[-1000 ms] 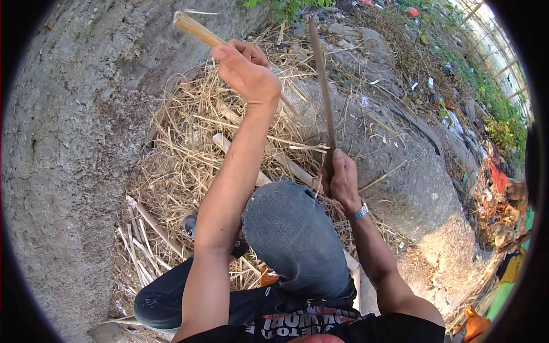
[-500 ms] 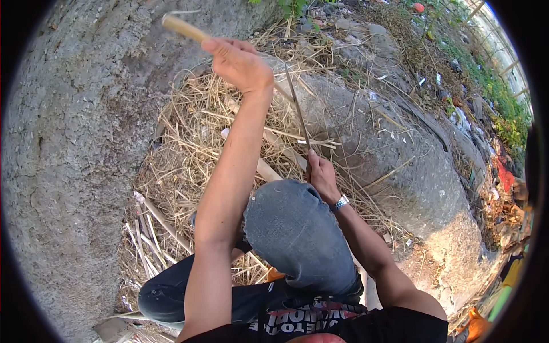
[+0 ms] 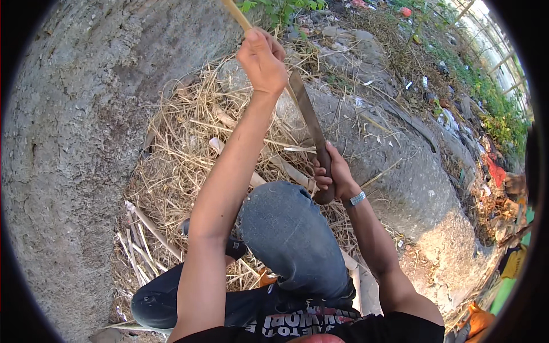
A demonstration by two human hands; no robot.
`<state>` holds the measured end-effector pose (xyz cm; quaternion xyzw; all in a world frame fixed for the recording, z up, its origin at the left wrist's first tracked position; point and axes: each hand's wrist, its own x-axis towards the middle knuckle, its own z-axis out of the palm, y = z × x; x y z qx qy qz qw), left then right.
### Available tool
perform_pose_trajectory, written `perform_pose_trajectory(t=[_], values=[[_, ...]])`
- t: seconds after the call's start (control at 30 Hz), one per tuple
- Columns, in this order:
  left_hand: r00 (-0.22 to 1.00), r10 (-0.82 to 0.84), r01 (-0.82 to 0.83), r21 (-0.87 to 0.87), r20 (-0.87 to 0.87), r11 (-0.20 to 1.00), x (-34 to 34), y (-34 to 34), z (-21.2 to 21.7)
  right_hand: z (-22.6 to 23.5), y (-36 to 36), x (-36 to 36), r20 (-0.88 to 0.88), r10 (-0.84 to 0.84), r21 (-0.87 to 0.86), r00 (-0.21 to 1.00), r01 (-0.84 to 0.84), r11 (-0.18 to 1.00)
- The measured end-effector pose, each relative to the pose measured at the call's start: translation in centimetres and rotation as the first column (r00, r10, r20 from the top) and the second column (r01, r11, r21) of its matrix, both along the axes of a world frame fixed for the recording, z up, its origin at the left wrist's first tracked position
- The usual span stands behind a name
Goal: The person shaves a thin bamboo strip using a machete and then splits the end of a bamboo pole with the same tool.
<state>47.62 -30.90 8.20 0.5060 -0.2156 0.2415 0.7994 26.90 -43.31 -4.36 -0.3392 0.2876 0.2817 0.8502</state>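
Observation:
With its arm stretched far forward, my left hand (image 3: 264,64) is closed round a pale yellow strip, likely bamboo (image 3: 237,15). One end of it runs out of the picture at the top. My right hand (image 3: 337,176), a metal watch on its wrist, grips the dark handle of a machete (image 3: 307,111). Its long brown-grey blade points forward, with the flat side showing and the tip close to my left wrist. Behind my left hand, part of the strip seems to lie along the blade; exactly where they touch is hard to make out.
My bent knee (image 3: 286,228) is raised between my arms. Curly dry shavings (image 3: 189,137) cover the ground, with pale poles (image 3: 289,166) among them. A grey rock slab (image 3: 394,166) slopes off to the right, and a rough stone wall (image 3: 68,154) stands at the left.
My left hand has shifted right and slightly forward with the strip. The machete has turned from edge-on to showing its flat side, and my right hand has moved a little right.

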Motion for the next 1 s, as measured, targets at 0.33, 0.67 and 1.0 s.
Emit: perform_pose_trajectory(t=[0.33, 0.67, 1.0], values=[[0.962, 0.239, -0.257, 0.140, 0.133, 0.956, 1.2, -0.7, -0.1, 7.8, 4.9, 0.3, 0.830, -0.156, -0.265, 0.535, 0.625, 0.734], [0.982, 0.175, -0.179, 0.066, 0.067, 0.982, 1.5, 2.0, -1.3, -7.9, 3.7, 1.0, 0.097, -0.116, -0.407, 0.989, 0.145, 0.902], [0.997, -0.062, 0.066, -0.112, 0.042, 0.991, -0.2, 4.2, -1.0, 2.8, 2.9, 0.6, 0.164, 0.000, -0.464, 0.986, 0.077, 0.883]])
